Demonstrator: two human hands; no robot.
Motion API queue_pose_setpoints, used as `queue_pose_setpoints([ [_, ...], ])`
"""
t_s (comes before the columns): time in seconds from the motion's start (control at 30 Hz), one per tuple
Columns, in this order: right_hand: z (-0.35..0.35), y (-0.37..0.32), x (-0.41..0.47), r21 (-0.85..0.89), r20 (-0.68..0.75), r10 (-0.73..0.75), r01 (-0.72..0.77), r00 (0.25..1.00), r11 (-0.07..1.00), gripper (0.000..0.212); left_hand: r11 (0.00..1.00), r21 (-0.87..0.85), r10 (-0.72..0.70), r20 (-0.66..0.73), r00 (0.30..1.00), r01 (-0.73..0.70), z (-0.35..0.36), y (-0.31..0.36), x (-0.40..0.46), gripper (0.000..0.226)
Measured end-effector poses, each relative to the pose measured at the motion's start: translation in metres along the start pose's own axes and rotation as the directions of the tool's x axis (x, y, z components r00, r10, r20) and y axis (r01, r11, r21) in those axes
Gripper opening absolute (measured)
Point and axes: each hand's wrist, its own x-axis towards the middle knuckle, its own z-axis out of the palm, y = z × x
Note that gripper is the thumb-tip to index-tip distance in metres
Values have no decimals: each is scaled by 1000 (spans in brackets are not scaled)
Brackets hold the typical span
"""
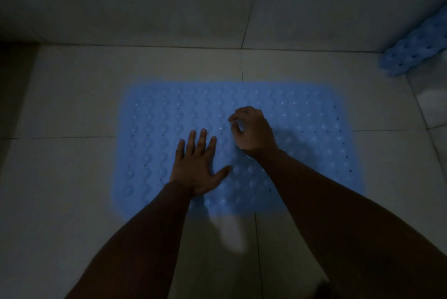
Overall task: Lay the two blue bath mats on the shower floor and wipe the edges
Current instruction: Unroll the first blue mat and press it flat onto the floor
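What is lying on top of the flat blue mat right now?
Both hands: the left hand lies flat, fingers straight; the right hand is curled over the blue mat. The bumps beneath them are hidden.

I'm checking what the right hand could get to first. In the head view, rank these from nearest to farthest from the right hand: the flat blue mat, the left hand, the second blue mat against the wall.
1. Flat blue mat: directly beneath the right hand.
2. Left hand: just to its left, flat on the same mat.
3. Second blue mat: far right, leaning at the wall corner.
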Motion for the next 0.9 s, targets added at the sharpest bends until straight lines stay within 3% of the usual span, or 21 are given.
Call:
queue_pose_setpoints([
  [0.1,7,-12,-9,-5,40,-5,5,999,1000,27,999,-34,2,-253,967,-11,-19,0,3,59],
  [0.17,20,-15,-21,-99,154,25,-10,988,995,45,1000,-9,-10,-328,945,7,-23,-3,8,50],
  [0.27,47,-10,-50,-351,258,69,27,964,936,71,998,21,-49,-325,944,59,-19,-10,10,49],
  [0.37,62,-8,-68,-445,203,49,47,978,894,82,995,61,-52,-318,947,75,-14,-13,10,46],
  [0.47,65,-7,-67,-443,151,18,51,988,895,84,995,47,-64,-342,938,86,-11,-18,13,48],
  [0.67,66,-6,-67,-428,181,39,43,983,903,89,998,54,-1,-357,934,22,-1,-12,11,49],
  [0.9,51,-10,-53,-377,338,120,17,933,926,97,999,22,-32,-370,929,43,-11,-8,20,49],
])
